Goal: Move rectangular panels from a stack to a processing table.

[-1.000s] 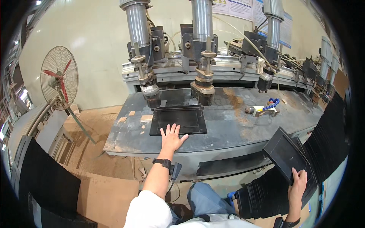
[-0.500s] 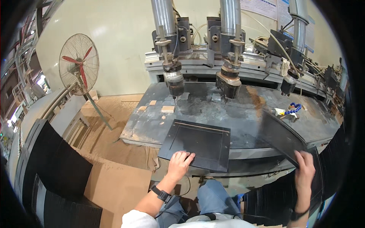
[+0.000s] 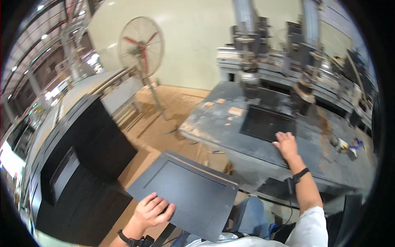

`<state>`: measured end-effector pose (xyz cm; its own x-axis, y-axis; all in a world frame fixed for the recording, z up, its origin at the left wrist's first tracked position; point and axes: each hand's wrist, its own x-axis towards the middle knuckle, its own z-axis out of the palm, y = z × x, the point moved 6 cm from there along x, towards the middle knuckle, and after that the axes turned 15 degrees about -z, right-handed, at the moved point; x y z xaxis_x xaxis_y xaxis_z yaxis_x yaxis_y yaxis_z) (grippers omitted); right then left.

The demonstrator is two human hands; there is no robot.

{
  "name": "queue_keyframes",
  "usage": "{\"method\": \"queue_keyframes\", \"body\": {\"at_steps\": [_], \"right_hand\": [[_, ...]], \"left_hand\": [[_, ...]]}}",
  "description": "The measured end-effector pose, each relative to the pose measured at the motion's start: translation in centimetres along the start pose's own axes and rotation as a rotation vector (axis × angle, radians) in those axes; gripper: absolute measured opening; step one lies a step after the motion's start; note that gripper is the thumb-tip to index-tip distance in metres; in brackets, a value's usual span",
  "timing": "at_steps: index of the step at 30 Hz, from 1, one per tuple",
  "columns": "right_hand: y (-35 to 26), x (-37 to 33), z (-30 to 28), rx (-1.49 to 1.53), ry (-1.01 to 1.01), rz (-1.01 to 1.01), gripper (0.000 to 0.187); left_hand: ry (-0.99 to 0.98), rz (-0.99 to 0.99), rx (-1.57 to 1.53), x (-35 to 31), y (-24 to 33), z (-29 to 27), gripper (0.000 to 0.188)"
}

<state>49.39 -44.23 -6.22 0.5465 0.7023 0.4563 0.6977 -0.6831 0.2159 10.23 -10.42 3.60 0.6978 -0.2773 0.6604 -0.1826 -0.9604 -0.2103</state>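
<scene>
My left hand (image 3: 153,212) grips a flat black panel (image 3: 191,191) by its near-left edge. The panel is raised in front of my lap, with a thin groove framing its upper face. Farther right, a second black panel (image 3: 263,122) lies on the grey worktable (image 3: 214,123), beneath the vertical drill heads. My right hand (image 3: 286,144) rests palm down on its near edge, fingers stretched and thumb out to the side. The nearest drill head (image 3: 249,76) stands behind that panel, and another drill head (image 3: 305,90) is at its far right corner.
Tall stacks of black panels (image 3: 88,197) stand at my left, beside a roller conveyor (image 3: 88,90). A red-bladed fan (image 3: 142,45) stands behind a sawdust-covered floor (image 3: 185,96). Small wood offcuts (image 3: 235,111) lie on the table. A blue jointed hose (image 3: 356,144) is at right.
The view has swung left. My left hand has carried one panel off the table toward my lap. My right hand has brought the other panel onto the table and has loosened its grip.
</scene>
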Motion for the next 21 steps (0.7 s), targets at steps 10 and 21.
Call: {"method": "queue_keyframes", "body": {"at_steps": [10, 21], "right_hand": [[1.3, 0.7, 2.8, 0.118, -0.014, 0.061, 0.050], [-2.9, -8.9, -13.5, 0.154, 0.083, 0.101, 0.050]], "left_hand": [[0.139, -0.484, 0.831, -9.1, -10.7, -17.1, 0.029], [-0.035, -0.999, 0.941, -18.0, -27.5, -18.7, 0.040]]}}
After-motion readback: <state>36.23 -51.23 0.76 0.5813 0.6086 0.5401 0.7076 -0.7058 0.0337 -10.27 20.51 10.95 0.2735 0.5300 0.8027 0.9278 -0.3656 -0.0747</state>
